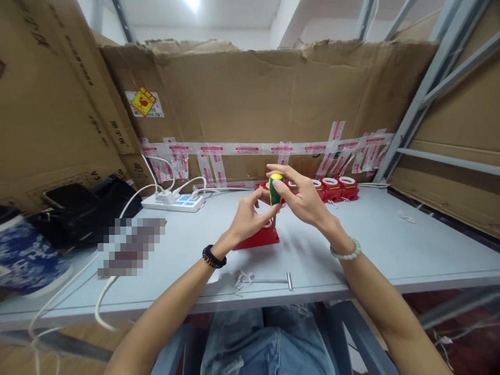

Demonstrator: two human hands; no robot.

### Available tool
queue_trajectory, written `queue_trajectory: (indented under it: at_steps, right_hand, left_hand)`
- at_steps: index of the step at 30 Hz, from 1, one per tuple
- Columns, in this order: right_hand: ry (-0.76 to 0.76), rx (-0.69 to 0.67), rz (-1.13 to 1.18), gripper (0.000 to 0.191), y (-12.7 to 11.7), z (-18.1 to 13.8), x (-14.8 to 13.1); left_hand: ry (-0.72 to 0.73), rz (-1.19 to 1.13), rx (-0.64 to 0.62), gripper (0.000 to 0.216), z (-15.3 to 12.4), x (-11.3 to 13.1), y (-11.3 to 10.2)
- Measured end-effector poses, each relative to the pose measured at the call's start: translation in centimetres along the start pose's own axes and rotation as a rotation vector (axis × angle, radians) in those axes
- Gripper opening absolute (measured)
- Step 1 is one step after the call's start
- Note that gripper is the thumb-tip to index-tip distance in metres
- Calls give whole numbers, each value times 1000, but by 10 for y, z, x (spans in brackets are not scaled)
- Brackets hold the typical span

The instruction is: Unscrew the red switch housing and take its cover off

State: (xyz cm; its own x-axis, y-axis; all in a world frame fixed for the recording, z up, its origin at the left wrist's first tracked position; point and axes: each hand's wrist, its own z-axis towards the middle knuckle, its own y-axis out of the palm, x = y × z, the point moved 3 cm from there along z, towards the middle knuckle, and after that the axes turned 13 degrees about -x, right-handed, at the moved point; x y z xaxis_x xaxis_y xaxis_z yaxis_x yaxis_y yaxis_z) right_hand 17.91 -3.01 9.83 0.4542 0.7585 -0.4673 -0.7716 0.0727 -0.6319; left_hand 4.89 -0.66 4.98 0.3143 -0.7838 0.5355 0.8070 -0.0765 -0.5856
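Observation:
A screwdriver (275,192) with a green and yellow handle stands nearly upright between my hands. My right hand (303,197) grips the upper handle, thumb on its near side and fingers behind. Lower down, my left hand (250,212) pinches around the base of the handle. The metal shaft runs down to the right end of a red part (258,239) lying on the table. My left hand covers much of that part, and a white ring shows on it. Nearer to me lies a T-handled metal tool (273,281) with white string at its left end.
Several red parts with white rings (330,187) stand in a row at the back right. A power strip (174,202) with plugged cables sits at the back left. Far left are a black bag (97,208) and a blue-white container (29,255). Cardboard (250,99) walls the table's back.

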Motion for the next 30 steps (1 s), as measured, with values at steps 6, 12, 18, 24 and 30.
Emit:
queue_trajectory:
  at_steps: [6, 12, 18, 24, 30]
  right_hand:
    - [12, 81, -14, 27, -4, 1, 3]
    - [99, 240, -214, 30, 0, 1, 3]
    - [12, -91, 111, 34, -11, -1, 5]
    - [48, 99, -64, 26, -7, 1, 6]
    - [92, 143, -148, 29, 2, 0, 3]
  left_hand:
    - [-33, -6, -13, 18, -2, 3, 2]
    - [-57, 23, 58, 20, -2, 1, 3]
    - [-7, 13, -32, 8, -3, 2, 0]
    - [-15, 49, 3, 21, -6, 4, 4]
    - [-31, 69, 17, 16, -6, 0, 6]
